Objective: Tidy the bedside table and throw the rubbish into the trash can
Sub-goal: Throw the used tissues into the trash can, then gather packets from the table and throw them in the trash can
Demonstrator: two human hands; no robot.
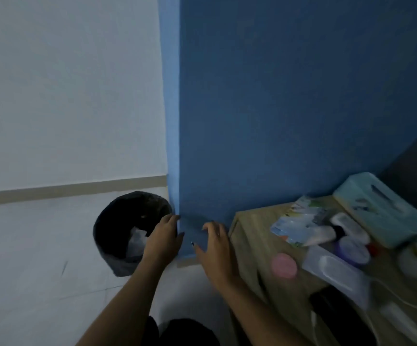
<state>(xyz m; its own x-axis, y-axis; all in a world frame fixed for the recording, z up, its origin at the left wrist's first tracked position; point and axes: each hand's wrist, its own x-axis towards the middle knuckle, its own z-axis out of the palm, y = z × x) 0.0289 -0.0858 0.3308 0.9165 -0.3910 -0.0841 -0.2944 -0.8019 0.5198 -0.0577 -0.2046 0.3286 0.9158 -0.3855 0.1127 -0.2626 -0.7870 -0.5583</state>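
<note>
smeared clutter [327, 236] on the bedside table [254, 243], table's right part off-frame; trash can [111, 259] contents murky

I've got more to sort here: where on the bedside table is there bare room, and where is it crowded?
Bare wood lies along the left edge of the bedside table, between the packets behind and the pink lid in front. Rightward it is crowded: clear container, tissue box, small bottles. The floor beside the trash can is free too.
</note>
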